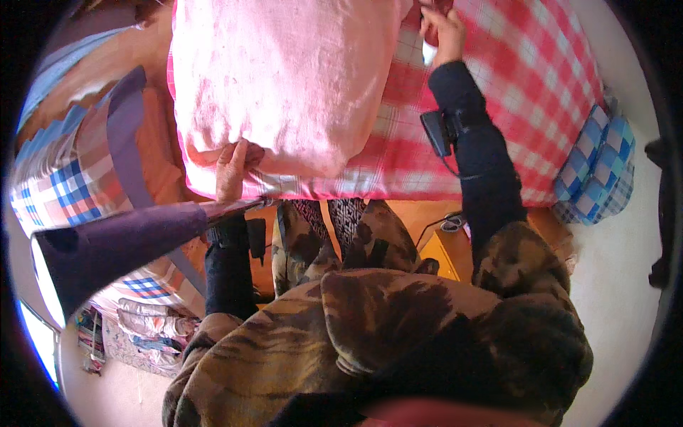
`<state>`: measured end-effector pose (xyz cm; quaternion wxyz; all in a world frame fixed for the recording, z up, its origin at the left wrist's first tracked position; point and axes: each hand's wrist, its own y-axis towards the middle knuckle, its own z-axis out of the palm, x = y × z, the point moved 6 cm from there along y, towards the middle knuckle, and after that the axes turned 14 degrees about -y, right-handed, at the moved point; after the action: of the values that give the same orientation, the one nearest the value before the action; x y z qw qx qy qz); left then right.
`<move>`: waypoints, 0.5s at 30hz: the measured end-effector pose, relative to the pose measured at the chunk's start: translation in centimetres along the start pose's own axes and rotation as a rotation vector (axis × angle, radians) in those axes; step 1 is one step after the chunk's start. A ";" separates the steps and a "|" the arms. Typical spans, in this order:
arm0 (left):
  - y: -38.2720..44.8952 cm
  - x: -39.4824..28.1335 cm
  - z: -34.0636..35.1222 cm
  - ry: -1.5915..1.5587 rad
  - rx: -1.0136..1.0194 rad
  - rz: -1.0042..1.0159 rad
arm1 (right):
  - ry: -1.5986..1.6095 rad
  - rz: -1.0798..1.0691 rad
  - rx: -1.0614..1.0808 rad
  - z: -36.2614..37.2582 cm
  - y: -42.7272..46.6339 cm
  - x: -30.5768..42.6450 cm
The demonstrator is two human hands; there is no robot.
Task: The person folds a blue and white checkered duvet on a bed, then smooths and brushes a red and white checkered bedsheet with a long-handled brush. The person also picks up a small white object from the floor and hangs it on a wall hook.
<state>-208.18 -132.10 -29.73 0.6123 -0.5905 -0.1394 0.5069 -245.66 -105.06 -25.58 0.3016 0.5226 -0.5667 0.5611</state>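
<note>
A pale pink pillow with faint stains lies on a red-and-white checked cloth. At the pillow's near left corner, my left hand grips a fold of its fabric; a dark reddish patch shows beside the fingers. My right hand is beyond the pillow's right side, at the upper edge of the view. Its fingers are bent around a small reddish-brown and white item, whose kind I cannot make out. Black devices are strapped to both wrists.
A dark purple cone-shaped object juts out over my left forearm. Checked bedding is piled at left, and a blue patchwork bundle sits at right. Clothes lie lower left. A cable lies below the cloth's edge.
</note>
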 end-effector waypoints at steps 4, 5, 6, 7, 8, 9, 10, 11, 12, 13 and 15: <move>-1.0 -0.4 -0.1 0.051 0.086 -0.059 | -0.016 0.264 -0.235 -6.2 -8.8 -6.1; -1.7 -0.8 0.1 0.077 0.128 -0.032 | 0.022 0.356 -0.282 -8.6 -10.9 -7.6; -2.5 -0.8 0.1 0.132 0.179 -0.080 | 0.078 0.374 -0.329 -10.8 -12.8 -8.9; -3.3 -0.9 0.2 0.194 0.243 -0.125 | 0.135 0.363 -0.364 -12.9 -14.7 -10.1; -4.3 -0.7 0.4 0.130 0.291 -0.163 | 0.140 0.402 -0.437 -15.0 -16.9 -11.6; -5.1 -0.6 0.3 0.256 0.327 -0.248 | 0.148 0.411 -0.491 -16.5 -18.9 -12.9; -6.0 -0.6 1.0 0.240 0.412 -0.199 | 0.211 0.465 -0.491 -17.2 -20.8 -14.5; -6.7 -0.9 1.5 0.232 0.500 -0.157 | 0.099 0.431 -0.479 -16.5 -22.9 -15.9; -7.2 -0.8 1.2 0.175 0.428 -0.163 | 0.002 0.556 -0.451 -15.5 -25.2 -17.8; -7.7 -0.9 1.2 0.144 0.409 -0.131 | 0.154 0.791 -0.364 -11.6 -29.0 -20.8; -8.7 -0.9 1.1 0.067 0.415 -0.096 | -0.564 0.667 0.149 -6.3 -35.2 -21.2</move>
<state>-205.46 -130.33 -21.54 0.7486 -0.4611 -0.0397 0.4749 -208.64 -87.43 -32.80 -0.1011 0.4643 -0.7223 0.5024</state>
